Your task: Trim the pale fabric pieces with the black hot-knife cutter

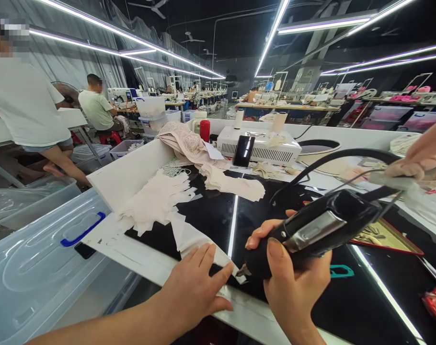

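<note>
My right hand (297, 282) is closed around a black handheld tool (318, 230), smooth and rounded, with a shiny metal plate along its side and a cable at its rear. Its narrow metal tip meets the end of a pale, thin, matte fabric strip (196, 239) near the bench's front edge. My left hand (192, 282) is open, palm down, fingers loosely spread over the strip.

The bench (271, 225) has a glossy black top that reflects the ceiling tubes, and a scuffed white border. On it I count one ragged fanned pile of pale pieces (155, 196), one neater stack (235, 182), one teal loop-shaped piece (342, 271) and one red-rimmed tray (394, 237). Behind the stack, one dark phone (244, 151) leans against a white slotted machine (257, 146), with one red cylinder (204, 130) to the left.

At the upper right, another person's hand (426, 148) is near the cable. Left of the bench is a translucent plastic bin (34, 273) with a blue handle. Two people (29, 100) (96, 108) are at the left of a long room with rows of sewing machines.
</note>
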`<state>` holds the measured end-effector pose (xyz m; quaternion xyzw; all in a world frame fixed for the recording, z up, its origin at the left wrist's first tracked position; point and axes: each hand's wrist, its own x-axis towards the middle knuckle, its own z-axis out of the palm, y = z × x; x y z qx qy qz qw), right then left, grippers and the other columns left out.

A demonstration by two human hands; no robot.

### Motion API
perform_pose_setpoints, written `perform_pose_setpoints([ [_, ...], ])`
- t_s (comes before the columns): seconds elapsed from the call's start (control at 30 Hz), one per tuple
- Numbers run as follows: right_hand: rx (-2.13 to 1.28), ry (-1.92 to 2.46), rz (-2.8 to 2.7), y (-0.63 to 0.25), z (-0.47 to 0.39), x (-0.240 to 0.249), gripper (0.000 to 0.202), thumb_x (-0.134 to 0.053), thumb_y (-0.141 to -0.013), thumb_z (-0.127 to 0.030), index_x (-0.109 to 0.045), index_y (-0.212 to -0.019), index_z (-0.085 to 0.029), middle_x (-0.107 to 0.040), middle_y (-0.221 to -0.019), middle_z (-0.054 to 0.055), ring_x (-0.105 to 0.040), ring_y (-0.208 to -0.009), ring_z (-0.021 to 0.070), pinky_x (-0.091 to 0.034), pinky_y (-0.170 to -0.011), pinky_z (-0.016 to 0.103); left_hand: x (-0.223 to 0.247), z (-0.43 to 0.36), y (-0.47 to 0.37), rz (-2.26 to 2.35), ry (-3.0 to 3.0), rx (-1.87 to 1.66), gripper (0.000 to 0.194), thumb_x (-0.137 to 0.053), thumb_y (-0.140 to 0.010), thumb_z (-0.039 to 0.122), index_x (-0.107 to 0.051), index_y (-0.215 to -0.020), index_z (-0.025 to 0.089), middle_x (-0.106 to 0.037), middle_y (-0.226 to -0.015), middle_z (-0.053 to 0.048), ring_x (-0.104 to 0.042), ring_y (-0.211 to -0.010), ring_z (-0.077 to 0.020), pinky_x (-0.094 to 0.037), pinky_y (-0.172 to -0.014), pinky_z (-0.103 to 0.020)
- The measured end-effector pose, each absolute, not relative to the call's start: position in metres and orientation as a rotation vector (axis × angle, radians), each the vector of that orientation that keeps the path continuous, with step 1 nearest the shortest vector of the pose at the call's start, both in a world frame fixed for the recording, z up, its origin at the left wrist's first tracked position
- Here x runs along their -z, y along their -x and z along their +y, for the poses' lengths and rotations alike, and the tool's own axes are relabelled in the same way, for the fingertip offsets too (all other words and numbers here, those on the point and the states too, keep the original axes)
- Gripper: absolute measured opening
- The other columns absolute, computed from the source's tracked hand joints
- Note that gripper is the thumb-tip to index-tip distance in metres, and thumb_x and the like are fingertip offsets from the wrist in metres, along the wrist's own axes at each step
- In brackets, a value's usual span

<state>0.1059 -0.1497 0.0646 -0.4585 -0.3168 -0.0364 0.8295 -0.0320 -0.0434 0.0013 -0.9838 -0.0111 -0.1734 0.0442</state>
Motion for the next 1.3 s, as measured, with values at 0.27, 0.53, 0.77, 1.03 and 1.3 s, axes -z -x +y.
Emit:
perform_pose_setpoints([
  [0.27,0.050,0.978,-0.651,-0.113,-0.149,-0.068,0.040,-0.079,-0.089,-0.027,-0.058,-0.122,-0.026,-0.071,-0.080,-0.004,-0.066,-0.058,0.0148,-0.058,-0.059,0.033,0.006,-0.046,0.030,0.004,3.011,0.648,0.097,-0.092,-0.063,0.071,-0.054,-0.138,0.022,-0.064,-0.135,-0.031,-0.069,-0.121,-0.0449,-0.063,-0.092,-0.056],
  [0.53,0.041,0.959,-0.644,-0.127,-0.127,-0.071,0.038,-0.078,-0.087,-0.030,-0.057,-0.119,-0.027,-0.068,-0.080,-0.006,-0.063,-0.057,0.0144,-0.056,-0.059,0.034,0.011,-0.040,0.030,0.040,3.130,0.638,0.099,-0.094,-0.063,0.066,-0.054,-0.142,0.022,-0.059,-0.142,-0.028,-0.064,-0.128,-0.0451,-0.059,-0.101,-0.061],
  [0.77,0.037,0.973,-0.669,-0.125,-0.121,-0.066,0.038,-0.075,-0.088,-0.032,-0.056,-0.120,-0.027,-0.067,-0.079,-0.006,-0.063,-0.056,0.0141,-0.057,-0.058,0.034,0.008,-0.038,0.031,0.073,3.167,0.647,0.090,-0.091,-0.068,0.067,-0.057,-0.139,0.022,-0.058,-0.144,-0.029,-0.062,-0.132,-0.0445,-0.057,-0.106,-0.061],
  [1.03,0.023,0.985,-0.677,-0.123,-0.119,-0.068,0.032,-0.073,-0.091,-0.029,-0.055,-0.117,-0.027,-0.068,-0.079,-0.006,-0.063,-0.056,0.0135,-0.057,-0.055,0.031,0.004,-0.038,0.030,0.093,3.185,0.679,0.086,-0.093,-0.068,0.062,-0.060,-0.136,0.021,-0.059,-0.140,-0.031,-0.064,-0.130,-0.0463,-0.057,-0.105,-0.062],
  [1.3,0.017,0.927,-0.697,-0.127,-0.108,-0.067,0.034,-0.074,-0.089,-0.028,-0.055,-0.117,-0.027,-0.068,-0.080,-0.006,-0.063,-0.056,0.0133,-0.056,-0.058,0.032,0.003,-0.035,0.032,0.105,3.183,0.655,0.083,-0.090,-0.071,0.062,-0.060,-0.137,0.021,-0.058,-0.143,-0.030,-0.061,-0.133,-0.0457,-0.055,-0.107,-0.063],
])
